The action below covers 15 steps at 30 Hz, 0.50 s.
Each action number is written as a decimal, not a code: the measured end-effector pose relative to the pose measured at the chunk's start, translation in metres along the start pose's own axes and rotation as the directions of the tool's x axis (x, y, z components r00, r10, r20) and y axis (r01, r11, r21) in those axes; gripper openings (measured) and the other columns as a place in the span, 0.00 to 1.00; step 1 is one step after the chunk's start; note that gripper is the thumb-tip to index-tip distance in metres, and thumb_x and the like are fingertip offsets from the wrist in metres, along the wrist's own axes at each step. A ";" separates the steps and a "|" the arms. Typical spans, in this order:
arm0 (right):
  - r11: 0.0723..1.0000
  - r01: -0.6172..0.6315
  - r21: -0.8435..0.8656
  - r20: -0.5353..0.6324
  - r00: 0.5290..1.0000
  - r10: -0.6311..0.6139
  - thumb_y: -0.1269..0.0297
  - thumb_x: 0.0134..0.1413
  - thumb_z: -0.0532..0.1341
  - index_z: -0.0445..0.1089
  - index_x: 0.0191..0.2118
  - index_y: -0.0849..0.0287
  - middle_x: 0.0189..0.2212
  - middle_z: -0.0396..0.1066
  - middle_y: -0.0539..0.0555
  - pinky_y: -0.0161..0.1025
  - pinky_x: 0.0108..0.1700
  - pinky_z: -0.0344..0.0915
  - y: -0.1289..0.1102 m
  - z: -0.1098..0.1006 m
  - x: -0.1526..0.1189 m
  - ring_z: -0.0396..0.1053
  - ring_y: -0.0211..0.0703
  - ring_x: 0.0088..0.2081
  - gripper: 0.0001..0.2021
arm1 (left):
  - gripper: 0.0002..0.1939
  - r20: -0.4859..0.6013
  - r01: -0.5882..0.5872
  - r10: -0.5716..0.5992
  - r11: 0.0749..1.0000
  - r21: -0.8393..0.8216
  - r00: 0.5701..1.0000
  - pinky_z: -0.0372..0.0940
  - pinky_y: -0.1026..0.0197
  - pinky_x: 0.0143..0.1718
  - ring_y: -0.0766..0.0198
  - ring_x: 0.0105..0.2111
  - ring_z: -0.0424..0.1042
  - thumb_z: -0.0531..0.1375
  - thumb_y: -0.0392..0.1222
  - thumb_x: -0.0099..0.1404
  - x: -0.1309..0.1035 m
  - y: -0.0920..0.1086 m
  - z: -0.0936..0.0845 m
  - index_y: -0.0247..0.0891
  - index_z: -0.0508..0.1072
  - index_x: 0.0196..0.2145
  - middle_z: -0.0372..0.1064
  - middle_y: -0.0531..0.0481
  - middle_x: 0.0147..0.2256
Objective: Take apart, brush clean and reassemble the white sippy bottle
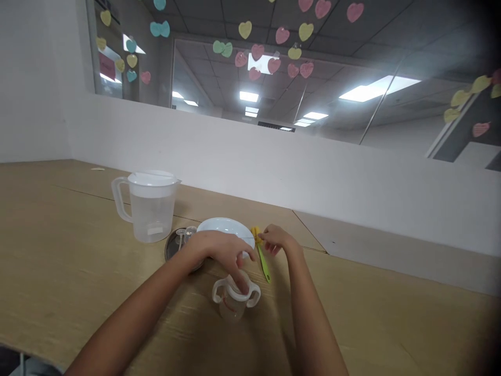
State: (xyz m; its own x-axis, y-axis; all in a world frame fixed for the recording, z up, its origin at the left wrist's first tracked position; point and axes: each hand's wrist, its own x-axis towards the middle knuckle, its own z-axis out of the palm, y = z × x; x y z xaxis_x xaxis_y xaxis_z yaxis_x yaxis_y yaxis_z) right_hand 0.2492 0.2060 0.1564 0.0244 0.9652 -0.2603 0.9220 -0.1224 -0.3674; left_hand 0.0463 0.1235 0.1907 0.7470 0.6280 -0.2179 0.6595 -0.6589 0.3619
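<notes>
A small clear two-handled cup [231, 308] with white handles and red markings stands on the table in front of me. My left hand [227, 253] reaches over it from above, thumb down at the cup's mouth and the other fingers bent behind its rim. Farther right, the fingertips of my right hand [274, 238] are curled together at the yellow head of a bottle brush [264, 265]. The brush's green handle slants down towards me. Behind my left hand lies a white plate [223, 224], partly covered by that hand.
A clear pitcher [152, 214] with a white lid stands at the left. Beside it are a dark round tray [170, 248] and small clear items [190, 232], partly hidden by my left arm. A white wall [235, 156] rises behind the table.
</notes>
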 end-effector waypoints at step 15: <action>0.969 0.244 -0.029 -0.117 0.962 -0.246 0.67 0.52 0.54 0.59 0.21 0.62 0.17 0.65 0.52 0.30 0.20 0.60 -0.029 0.008 -0.007 0.64 0.35 0.16 0.10 | 0.07 -0.134 0.692 -0.711 0.703 -0.163 0.691 0.67 0.55 0.27 0.53 0.21 0.71 0.66 0.35 0.43 -0.009 -0.130 -0.002 0.31 0.71 0.16 0.70 0.38 0.19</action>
State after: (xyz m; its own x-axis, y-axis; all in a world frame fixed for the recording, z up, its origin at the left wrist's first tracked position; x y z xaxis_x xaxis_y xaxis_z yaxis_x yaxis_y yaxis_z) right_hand 0.2193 0.2008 0.1613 -0.1578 0.9859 -0.0555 0.9107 0.1236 -0.3940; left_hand -0.0465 0.2041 0.1477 0.0360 0.9576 -0.2859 0.9671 0.0388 0.2516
